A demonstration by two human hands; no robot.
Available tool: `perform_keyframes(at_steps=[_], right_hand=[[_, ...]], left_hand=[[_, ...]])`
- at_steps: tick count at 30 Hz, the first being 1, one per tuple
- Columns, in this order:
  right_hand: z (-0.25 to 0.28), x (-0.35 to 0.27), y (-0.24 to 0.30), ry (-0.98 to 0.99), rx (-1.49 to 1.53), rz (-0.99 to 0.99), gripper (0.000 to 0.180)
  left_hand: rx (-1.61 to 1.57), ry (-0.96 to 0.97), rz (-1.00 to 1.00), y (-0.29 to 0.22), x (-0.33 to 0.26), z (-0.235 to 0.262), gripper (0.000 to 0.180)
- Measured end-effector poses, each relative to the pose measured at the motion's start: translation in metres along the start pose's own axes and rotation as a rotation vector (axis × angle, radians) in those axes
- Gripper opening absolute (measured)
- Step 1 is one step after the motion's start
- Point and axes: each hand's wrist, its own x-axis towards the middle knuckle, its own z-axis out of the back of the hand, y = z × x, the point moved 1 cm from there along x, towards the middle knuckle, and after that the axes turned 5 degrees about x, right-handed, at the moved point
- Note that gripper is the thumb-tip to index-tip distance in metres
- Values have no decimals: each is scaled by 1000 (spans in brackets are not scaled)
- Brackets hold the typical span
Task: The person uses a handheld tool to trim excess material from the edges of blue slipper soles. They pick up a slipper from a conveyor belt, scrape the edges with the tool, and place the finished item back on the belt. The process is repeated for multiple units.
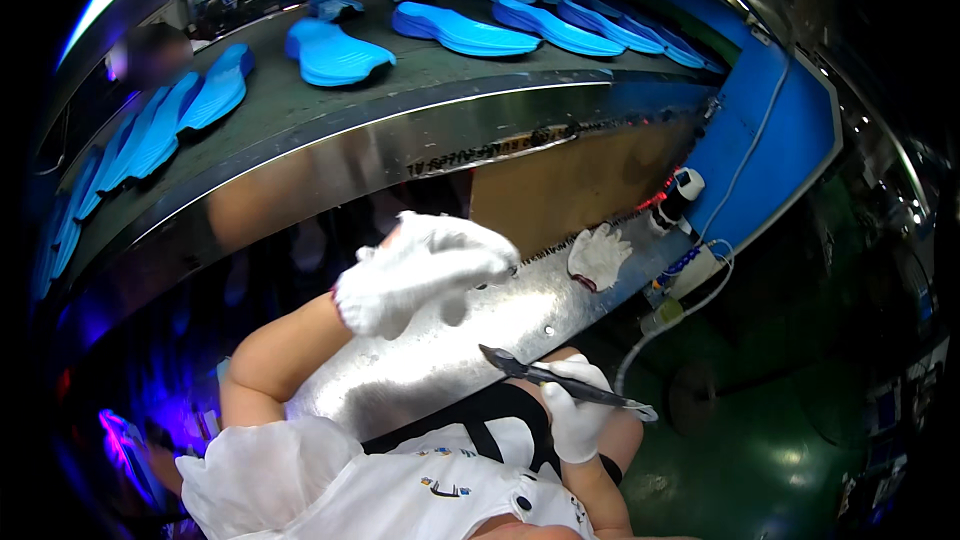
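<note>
My left hand [425, 270], in a white knit glove, hovers over the metal ledge [400, 372], below the conveyor's front edge. Its fingers are stretched toward the right and look slightly bent, and I see nothing in them. Lower right, close to my lap, my right hand [580, 408], also gloved in white, is closed around a long black brush [520, 370]. The brush's dark, broader end points up and left over the ledge; its other end sticks out past my hand on the right, with something pale and shiny at its tip.
Several bright blue shoe soles [335, 52] lie along the dark conveyor belt [270, 110]. A spare white glove [598, 255] rests on the ledge, near a white-and-black bottle-like object [682, 195]. Beside a blue machine panel [770, 140], a pale cable hangs down on the right. A cardboard sheet [580, 190] stands behind the ledge.
</note>
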Motion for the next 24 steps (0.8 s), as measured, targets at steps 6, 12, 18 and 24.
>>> perform_keyframes(at_steps=[6, 12, 18, 24], right_hand=[[5, -9, 0, -63, 85, -59, 22], [2, -18, -23, -54, 16, -66, 26], [25, -18, -36, -180, 26, -109, 24], [36, -19, -37, -382, 65, -403, 23]], left_hand=[[1411, -293, 261, 3, -1, 162, 32], [1480, -140, 716, 35, -29, 214, 22], [699, -728, -35, -30, -80, 84, 27], [231, -314, -448, -7, -154, -83, 34]])
